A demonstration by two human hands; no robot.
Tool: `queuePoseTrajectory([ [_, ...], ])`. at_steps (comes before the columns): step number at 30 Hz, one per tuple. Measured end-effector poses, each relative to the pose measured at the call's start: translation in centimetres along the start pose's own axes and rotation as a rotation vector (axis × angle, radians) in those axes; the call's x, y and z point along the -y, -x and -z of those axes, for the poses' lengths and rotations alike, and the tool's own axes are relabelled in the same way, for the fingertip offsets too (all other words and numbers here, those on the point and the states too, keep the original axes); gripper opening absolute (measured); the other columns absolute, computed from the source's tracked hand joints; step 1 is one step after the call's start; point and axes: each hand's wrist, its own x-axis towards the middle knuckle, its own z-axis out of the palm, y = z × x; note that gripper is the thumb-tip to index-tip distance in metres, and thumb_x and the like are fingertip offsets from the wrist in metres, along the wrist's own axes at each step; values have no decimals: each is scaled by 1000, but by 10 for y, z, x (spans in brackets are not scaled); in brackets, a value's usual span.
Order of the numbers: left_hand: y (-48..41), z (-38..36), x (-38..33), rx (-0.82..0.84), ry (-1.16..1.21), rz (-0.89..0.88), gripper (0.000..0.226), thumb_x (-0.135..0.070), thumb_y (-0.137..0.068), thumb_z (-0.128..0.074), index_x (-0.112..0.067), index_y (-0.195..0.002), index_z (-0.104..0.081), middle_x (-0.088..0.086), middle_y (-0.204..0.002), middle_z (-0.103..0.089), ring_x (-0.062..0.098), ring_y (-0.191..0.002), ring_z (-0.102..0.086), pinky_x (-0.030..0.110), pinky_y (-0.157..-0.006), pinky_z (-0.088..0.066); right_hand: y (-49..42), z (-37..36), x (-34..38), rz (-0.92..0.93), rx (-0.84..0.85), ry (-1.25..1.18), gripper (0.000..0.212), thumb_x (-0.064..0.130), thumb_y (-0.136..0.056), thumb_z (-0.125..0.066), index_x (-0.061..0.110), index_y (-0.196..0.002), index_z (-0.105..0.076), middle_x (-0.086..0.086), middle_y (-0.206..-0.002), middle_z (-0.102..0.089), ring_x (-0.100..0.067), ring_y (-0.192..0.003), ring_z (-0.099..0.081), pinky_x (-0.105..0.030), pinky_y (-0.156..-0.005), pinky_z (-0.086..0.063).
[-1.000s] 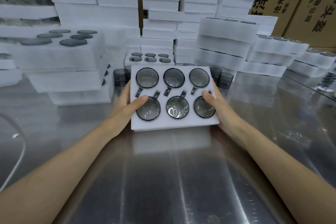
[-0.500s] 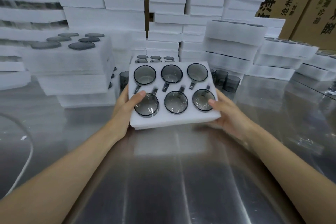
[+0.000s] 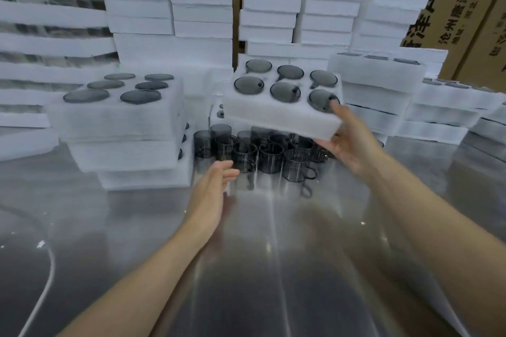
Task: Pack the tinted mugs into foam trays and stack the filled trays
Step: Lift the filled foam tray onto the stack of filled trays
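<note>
A white foam tray (image 3: 276, 115) filled with several grey tinted mugs is lifted off the table, hanging above a cluster of loose tinted mugs (image 3: 269, 153). My right hand (image 3: 347, 139) grips its near right corner, thumb on top near a mug rim and fingers underneath. My left hand (image 3: 216, 186) is off the tray, lower and to the left, fingers relaxed and holding nothing. A stack of filled trays (image 3: 120, 128) stands at the left, its top tray showing several mugs.
Tall stacks of white foam trays (image 3: 169, 8) line the back, with more filled stacks (image 3: 380, 90) at the right. Brown cardboard boxes (image 3: 449, 0) stand behind them. A white cable (image 3: 43, 290) lies on the shiny metal table (image 3: 246, 268) at the near left.
The filled tray has risen from the table and moved away and up, uncovering the loose mugs. My left hand has let go of it; my right hand alone carries it.
</note>
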Motion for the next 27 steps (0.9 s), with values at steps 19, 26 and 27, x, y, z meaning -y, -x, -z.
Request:
queuePoseTrajectory([
  [19,2,0,1,-60,-70,-177,36,-35,-91,-33,-28,-87,-68,-21,-94,-67,-3,-100,-60,6,-85,-39,-177,-64,-38,100,-311,911,34,28,-99,-51,12,-69,-56,-12,-79,-49,-26,-66,-48,-13,-42,-35],
  [26,2,-1,-3,-55,-70,-113,36,-34,-88,-33,-27,-81,-67,-16,-89,-68,-1,-94,-61,16,-87,-43,-161,-131,-40,539,-98,1132,44,0,-100,-36,10,-142,-44,-12,-144,-45,-19,-126,-46,-3,-98,-33],
  [27,2,-1,-3,-54,-75,-108,35,-34,-89,-34,-27,-81,-67,-16,-88,-68,-1,-93,-61,15,-87,-43,-157,-149,-41,585,18,1121,46,-2,-100,-36,10,-144,-41,-10,-150,-39,-19,-132,-41,0,-98,-28],
])
